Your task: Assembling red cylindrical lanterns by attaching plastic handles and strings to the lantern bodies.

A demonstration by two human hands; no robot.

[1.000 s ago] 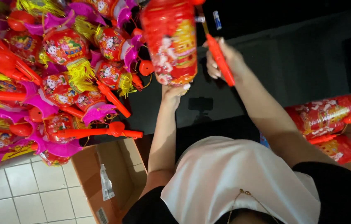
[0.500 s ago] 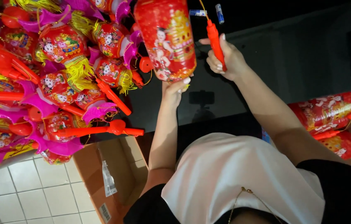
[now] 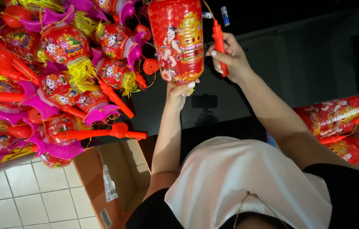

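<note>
The left hand (image 3: 179, 91) holds the red lantern (image 3: 176, 40) from below, fingers curled on it. At three o'clock, the right hand (image 3: 228, 59) squeezes the red stick (image 3: 219, 42).

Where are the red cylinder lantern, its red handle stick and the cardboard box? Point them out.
red cylinder lantern (image 3: 176, 40), head view, middle of its printed side.
red handle stick (image 3: 219, 42), head view, shaft above the right hand.
cardboard box (image 3: 122, 171), head view, inner flap.

Dark table (image 3: 315, 63): lantern pile (image 3: 60, 85), two batteries (image 3: 217, 12).
</note>
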